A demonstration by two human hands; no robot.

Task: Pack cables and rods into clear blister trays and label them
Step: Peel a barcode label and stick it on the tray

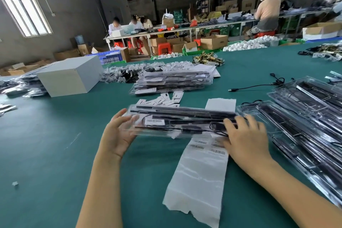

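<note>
My left hand (118,133) and right hand (242,135) grip opposite ends of the closed blister tray (177,120), apparently raised just above the label sheet (201,168) on the green table (55,144).

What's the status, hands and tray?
Left hand and right hand hold blister tray by its ends. Barcode label on it. Label backing sheet lies underneath; nothing blocking.
</note>
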